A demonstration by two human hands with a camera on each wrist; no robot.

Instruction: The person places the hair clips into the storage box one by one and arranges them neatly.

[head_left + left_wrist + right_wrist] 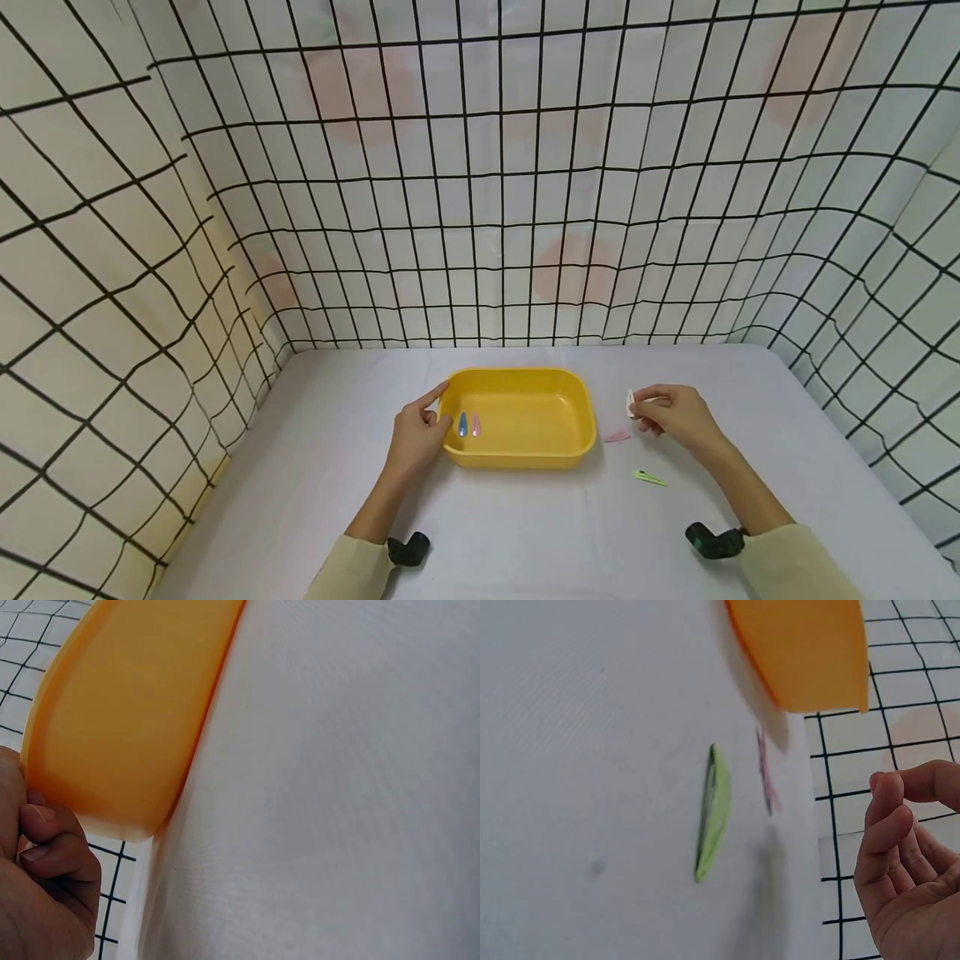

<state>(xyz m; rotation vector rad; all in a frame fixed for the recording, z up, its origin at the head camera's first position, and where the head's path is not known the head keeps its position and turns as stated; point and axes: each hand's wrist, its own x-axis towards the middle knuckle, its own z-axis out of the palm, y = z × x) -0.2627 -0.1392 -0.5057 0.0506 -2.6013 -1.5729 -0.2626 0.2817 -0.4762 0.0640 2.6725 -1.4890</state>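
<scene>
Head: left hand (pixel 417 433) grips left rim of rounded rectangular yellow plastic tray (pixel 517 460), slim blue clip (pixel 462 427) and slim pink clip (pixel 476 427) inside; right hand (pixel 671 412) pinches small white clip (pixel 630 402) right of tray, near second pink clip (pixel 617 437) and lime-green clip (pixel 649 477) on white tabletop (pixel 525 533). Left wrist: fingers curled at tray's end. Right wrist: thumb and forefinger tips together.

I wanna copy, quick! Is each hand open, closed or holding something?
Left hand: closed, holding the yellow tray by its edge.
Right hand: closed, pinching a small white thing.
</scene>
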